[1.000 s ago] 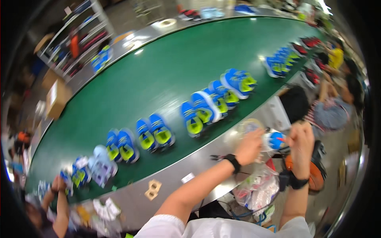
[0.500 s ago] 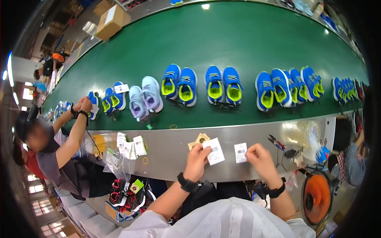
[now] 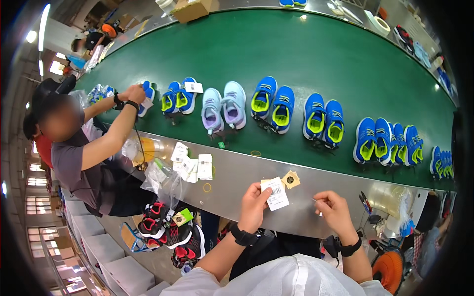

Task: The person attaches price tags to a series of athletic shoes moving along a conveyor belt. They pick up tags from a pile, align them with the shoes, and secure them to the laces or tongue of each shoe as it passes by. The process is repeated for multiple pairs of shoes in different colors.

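Note:
My left hand (image 3: 253, 209) pinches a white paper tag (image 3: 277, 196) with a barcode, thumb on its face. My right hand (image 3: 335, 211) is closed, thumb against forefinger. Only thin white slivers show at its fingertips, apparently a tag turned edge-on. Just past the left hand's tag, small tan tags with a dark round mark (image 3: 291, 179) lie on the metal ledge (image 3: 237, 190). Beyond, on the green table surface (image 3: 306, 54), stand a pair of blue sneakers with lime lining (image 3: 323, 121), another blue pair (image 3: 272, 104) and a light blue and lilac pair (image 3: 223, 108).
White tags (image 3: 192, 164) and plastic bags lie on the ledge's left. Cutters (image 3: 365, 202) and a clear bag (image 3: 397, 204) are to the right. A co-worker (image 3: 74, 133) at left handles a blue shoe. Below are black-and-red sneakers (image 3: 173, 229) and an orange fan (image 3: 388, 270).
The view has shifted, so the table's things sit farther right. The right hand's tag, facing up before, now shows only as slivers. My left hand still holds its tag.

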`<state>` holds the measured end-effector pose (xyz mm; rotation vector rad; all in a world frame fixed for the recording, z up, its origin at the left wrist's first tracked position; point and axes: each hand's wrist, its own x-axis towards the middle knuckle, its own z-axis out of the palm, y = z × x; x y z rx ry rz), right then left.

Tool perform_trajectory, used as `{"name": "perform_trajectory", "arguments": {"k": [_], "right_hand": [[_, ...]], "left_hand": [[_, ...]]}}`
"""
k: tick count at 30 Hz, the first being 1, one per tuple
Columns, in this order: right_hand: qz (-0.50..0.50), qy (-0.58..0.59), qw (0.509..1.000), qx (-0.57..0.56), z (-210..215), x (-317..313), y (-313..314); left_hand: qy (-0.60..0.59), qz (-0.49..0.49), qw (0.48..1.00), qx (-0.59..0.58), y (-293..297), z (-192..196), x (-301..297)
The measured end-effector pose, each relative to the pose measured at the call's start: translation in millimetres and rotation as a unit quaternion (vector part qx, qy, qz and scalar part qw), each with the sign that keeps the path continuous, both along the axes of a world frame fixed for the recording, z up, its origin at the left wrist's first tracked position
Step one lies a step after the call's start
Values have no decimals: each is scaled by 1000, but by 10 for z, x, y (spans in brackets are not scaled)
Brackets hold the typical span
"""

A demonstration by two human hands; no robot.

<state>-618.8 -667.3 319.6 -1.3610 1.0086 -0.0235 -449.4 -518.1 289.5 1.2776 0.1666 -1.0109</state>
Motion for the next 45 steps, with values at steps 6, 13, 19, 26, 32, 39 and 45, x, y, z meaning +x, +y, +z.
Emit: {"name": "perform_trajectory", "arguments": {"k": [6,13,19,26,32,39,45], "right_hand": [[41,-121,961,-245,211,405,44],[22,-135,921,-363,151,413,45],[34,-121,881,-457,121,319,-8],[35,-137,843,-518,59,227,-42],[16,-206,914,-348,69,16,-35],[59,-183,914,-357,-40,22,-37],[66,-188,944,-263,96,467,-294]], "left_hand": [[-92,-58,994,-18,-201,157,-208],[-128,-60,989,-45,-338,239,-440],[-187,-60,979,-47,-447,237,-572],[-390,-167,905,8,-490,238,-659],[-175,-199,963,-45,-387,243,-630],[-363,-310,879,0,-425,197,-432],[-507,-374,776,-4,-701,448,118]]}}
